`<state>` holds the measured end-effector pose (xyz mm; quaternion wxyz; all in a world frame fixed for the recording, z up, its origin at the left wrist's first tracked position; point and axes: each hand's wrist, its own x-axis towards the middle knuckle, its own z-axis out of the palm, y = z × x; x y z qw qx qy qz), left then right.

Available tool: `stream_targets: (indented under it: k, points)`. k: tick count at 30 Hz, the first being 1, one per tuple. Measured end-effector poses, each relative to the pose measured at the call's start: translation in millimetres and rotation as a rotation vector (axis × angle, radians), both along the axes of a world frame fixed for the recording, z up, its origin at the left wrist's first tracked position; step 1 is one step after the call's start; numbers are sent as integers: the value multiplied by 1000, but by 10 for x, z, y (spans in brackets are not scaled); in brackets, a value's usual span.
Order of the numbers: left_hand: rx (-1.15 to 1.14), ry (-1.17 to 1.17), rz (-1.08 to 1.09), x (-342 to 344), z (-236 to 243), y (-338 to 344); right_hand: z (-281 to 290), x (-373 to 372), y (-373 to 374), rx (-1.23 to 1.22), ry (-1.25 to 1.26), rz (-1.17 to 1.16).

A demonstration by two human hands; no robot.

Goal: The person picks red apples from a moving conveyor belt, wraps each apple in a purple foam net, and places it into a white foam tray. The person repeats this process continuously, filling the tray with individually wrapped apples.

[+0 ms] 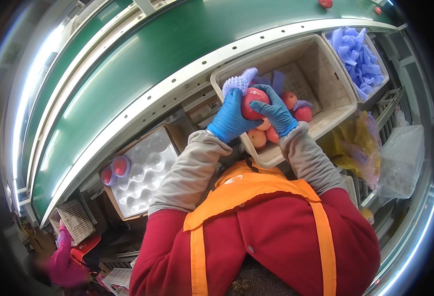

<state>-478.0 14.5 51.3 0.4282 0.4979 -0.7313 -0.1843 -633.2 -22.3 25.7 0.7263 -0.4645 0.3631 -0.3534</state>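
Observation:
Both my hands wear blue gloves and meet over the near left end of a grey plastic crate (343, 93). A red apple (254, 104) sits between them, gripped by the curled fingers of my right hand (278, 114). My left hand (228, 120) is closed on a lilac foam net (237, 85), which sticks up beyond its fingers, and its palm side lies against the apple. Beneath and beside my hands, several more apples (257, 138) rest in the crate with loose lilac foam pieces (278, 81). My hands hide part of this pile.
Beyond the crate curves a green conveyor belt (187, 42); a red apple (325, 3) lies on its far side. At left, a carton with a white moulded tray (145, 167) holds two netted apples (121, 166). A bin of lilac foam nets (357, 61) stands at right. Another person (66, 259) works at lower left.

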Motion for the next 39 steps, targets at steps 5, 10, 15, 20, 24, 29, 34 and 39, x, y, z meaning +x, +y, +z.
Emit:
stream_targets:
  k: [5,10,15,20,24,29,34,39]
  points:
    - [505,565,-60,269,4,361,29,-131,-190,60,-64,28]
    - [651,1581,-498,394,-106,723,353,270,-187,-700,367,420]
    - [647,1769,-495,463,-353,954,934,607,128,-1194,926,717]
    - [612,1830,-292,396,-270,1031,-268,437,-115,-643,129,462]
    - [551,1901,-241,461,-366,1044,-109,353,-69,709,-710,348]
    - [461,1579,75,510,-490,902,-66,320,-15,473,-443,163]
    - [390,1434,210,326,-420,803,-140,407,-63,138,-224,-167]
    - [374,1160,385,210,-366,722,-93,600,-26,-330,1,-374]
